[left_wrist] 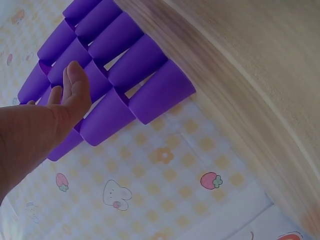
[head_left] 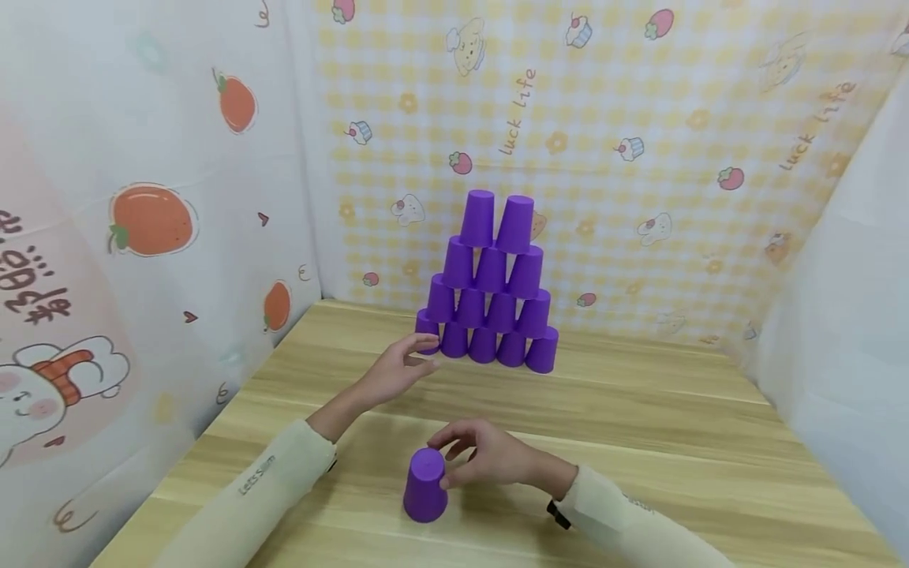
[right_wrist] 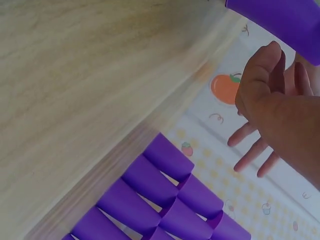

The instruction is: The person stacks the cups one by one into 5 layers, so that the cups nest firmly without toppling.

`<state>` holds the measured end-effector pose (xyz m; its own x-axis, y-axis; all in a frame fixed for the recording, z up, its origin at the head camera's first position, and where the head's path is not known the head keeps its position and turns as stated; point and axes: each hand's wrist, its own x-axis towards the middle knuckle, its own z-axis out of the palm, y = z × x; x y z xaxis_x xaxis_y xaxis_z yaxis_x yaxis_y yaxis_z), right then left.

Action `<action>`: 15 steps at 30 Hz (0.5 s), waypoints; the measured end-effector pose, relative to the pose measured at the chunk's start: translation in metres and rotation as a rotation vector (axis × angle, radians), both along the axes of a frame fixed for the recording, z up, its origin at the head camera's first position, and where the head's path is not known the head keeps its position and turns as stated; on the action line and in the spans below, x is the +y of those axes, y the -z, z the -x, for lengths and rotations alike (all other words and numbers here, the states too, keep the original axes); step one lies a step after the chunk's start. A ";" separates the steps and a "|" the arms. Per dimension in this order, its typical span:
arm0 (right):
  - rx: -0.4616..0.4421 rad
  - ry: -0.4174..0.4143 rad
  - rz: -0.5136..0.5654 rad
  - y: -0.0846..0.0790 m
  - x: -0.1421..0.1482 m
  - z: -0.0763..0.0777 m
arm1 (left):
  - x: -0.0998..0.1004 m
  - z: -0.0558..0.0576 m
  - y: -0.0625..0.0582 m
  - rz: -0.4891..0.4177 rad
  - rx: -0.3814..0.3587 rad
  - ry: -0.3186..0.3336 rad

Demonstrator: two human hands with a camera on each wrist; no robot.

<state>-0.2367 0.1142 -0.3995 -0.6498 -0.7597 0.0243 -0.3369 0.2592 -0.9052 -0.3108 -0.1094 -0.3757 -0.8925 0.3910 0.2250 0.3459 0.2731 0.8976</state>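
A single purple cup [head_left: 424, 487] stands upside down on the wooden table near the front. Beside it on the right is my right hand [head_left: 493, 456], fingers loosely bent; its index fingertip reaches the cup's top edge and its thumb tip is right at the side. In the right wrist view, the thumb lies just off the wall of the purple cup [right_wrist: 282, 22]. Farther back, several upside-down purple cups form a four-row pyramid [head_left: 490, 268], with two in the top row. My left hand [head_left: 394, 372], fingers extended and holding nothing, hovers before its lower left corner.
The wooden table [head_left: 639, 442] runs back to a yellow checked cloth backdrop [head_left: 639, 189] close behind the pyramid. A white printed cloth [head_left: 234, 173] hangs along the left side, and a pale sheet [head_left: 838, 315] along the right.
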 end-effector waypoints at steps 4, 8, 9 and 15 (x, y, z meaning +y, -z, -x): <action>-0.004 0.017 -0.011 -0.001 0.003 -0.001 | 0.007 0.005 -0.002 -0.001 0.029 0.035; 0.036 0.003 -0.006 0.001 0.005 0.000 | 0.011 0.006 -0.004 -0.012 0.028 0.013; 0.046 0.000 -0.006 0.003 0.005 0.001 | 0.011 0.005 -0.004 -0.010 0.022 0.006; 0.061 0.044 0.005 0.007 0.010 0.004 | 0.007 0.000 -0.004 0.002 0.018 -0.009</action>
